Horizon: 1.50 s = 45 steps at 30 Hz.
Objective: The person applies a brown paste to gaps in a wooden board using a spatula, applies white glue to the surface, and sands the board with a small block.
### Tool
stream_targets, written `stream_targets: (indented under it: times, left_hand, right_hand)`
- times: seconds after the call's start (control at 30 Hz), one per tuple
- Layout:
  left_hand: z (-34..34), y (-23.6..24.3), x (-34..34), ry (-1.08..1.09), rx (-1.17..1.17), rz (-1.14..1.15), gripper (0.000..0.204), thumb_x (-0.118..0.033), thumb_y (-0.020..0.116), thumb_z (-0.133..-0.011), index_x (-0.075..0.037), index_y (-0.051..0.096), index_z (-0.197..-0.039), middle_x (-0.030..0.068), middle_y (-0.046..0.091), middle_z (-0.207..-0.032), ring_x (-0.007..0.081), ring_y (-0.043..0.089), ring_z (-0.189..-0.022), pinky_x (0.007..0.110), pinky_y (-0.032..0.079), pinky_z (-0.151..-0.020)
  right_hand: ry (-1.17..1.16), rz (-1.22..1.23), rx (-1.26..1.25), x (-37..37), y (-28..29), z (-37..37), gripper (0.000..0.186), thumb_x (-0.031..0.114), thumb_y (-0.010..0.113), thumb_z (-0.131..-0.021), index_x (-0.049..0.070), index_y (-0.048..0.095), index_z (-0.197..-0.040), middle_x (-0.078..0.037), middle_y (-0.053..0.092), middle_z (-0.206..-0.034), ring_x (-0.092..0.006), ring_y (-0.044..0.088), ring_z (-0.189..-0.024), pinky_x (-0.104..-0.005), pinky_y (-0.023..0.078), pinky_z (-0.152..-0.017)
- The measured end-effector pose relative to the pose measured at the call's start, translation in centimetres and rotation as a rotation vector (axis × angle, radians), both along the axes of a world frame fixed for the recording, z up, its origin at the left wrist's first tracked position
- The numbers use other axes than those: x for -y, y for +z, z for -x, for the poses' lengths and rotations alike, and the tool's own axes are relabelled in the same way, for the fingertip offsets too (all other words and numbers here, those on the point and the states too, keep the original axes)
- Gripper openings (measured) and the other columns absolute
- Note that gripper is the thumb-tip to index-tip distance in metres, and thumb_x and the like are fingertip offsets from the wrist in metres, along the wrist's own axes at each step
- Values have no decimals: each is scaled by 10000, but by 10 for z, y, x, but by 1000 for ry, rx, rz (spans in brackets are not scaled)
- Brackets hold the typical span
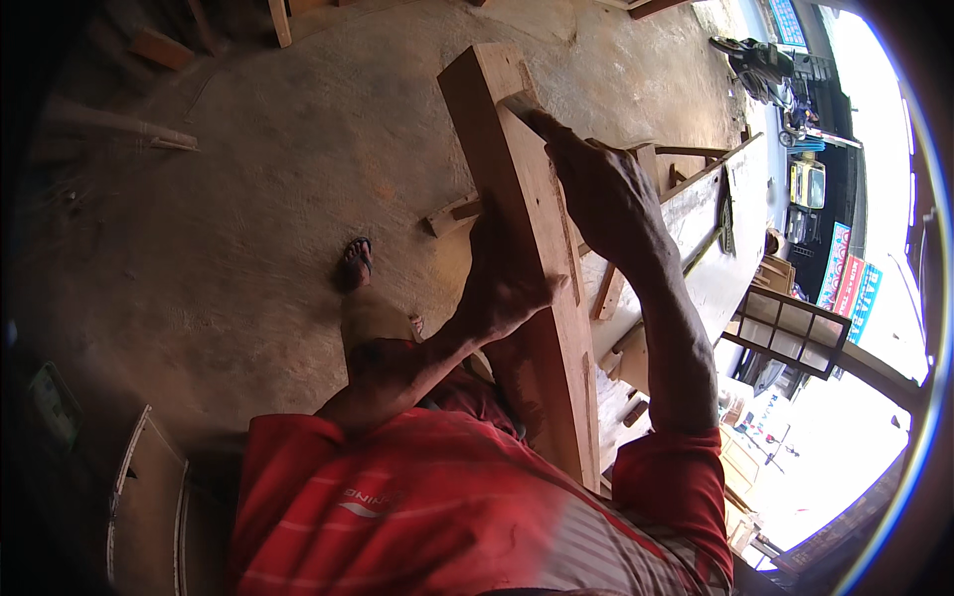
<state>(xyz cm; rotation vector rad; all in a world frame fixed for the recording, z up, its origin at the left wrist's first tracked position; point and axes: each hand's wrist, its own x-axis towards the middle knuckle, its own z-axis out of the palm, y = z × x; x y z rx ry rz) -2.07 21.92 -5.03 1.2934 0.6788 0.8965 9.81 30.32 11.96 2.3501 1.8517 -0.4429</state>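
A long, thick wooden beam (512, 169) runs from beside my body up toward the top of the view. A notch is cut near its far end. My left hand (502, 288) is closed on the beam about midway, its thumb on the upper face and the other fingers in shadow on the beam's left side. My right hand (604, 189) is closed at the beam's right side, reaching to the notch. Something dark and narrow extends from it into the notch; whether that is a finger or a tool I cannot make out.
A white-topped workbench (711, 238) with wooden pieces stands to the right. A small wooden piece (454, 213) shows left of the beam. My sandalled foot (358, 263) is on the concrete floor (248, 199). Farther right are a framed panel (790, 331) and a motorcycle (760, 65).
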Motion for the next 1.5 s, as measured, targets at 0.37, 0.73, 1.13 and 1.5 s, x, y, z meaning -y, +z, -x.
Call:
stream_targets:
  times: [0.37,0.73,1.13,1.5]
  left_hand:
    - [4,-9,10,-22,-127,-120,1230,-293,869,-788,74,37,-1616,320,280,-1526,455,343,-1402,536,309,-1203]
    - [3,6,-2,-188,94,334,1035,-208,788,-890,0,68,-1603,225,424,-1417,300,524,-1269,440,526,-1051]
    - [8,20,-3,-174,157,348,1257,-233,835,-876,17,-140,-1629,306,309,-1541,370,465,-1379,465,518,-1100]
    - [36,32,-8,35,-120,26,973,-445,642,-1027,30,66,-1651,254,349,-1608,351,363,-1480,476,309,-1216]
  right_hand:
    - [-71,10,-54,12,-4,-2,395,189,517,-1072,298,592,-1444,-184,723,-876,-347,745,-848,-502,564,-761]
    - [48,-79,32,22,-16,-14,402,166,605,-1004,216,627,-1402,-145,715,-921,-318,740,-817,-435,580,-679]
    - [31,-151,-6,-33,-46,-38,426,139,487,-1092,272,599,-1481,-137,769,-964,-163,687,-655,-303,546,-517]
    - [-611,323,-60,358,94,43,371,200,560,-1037,251,682,-1383,-167,702,-830,-334,712,-777,-456,513,-680]
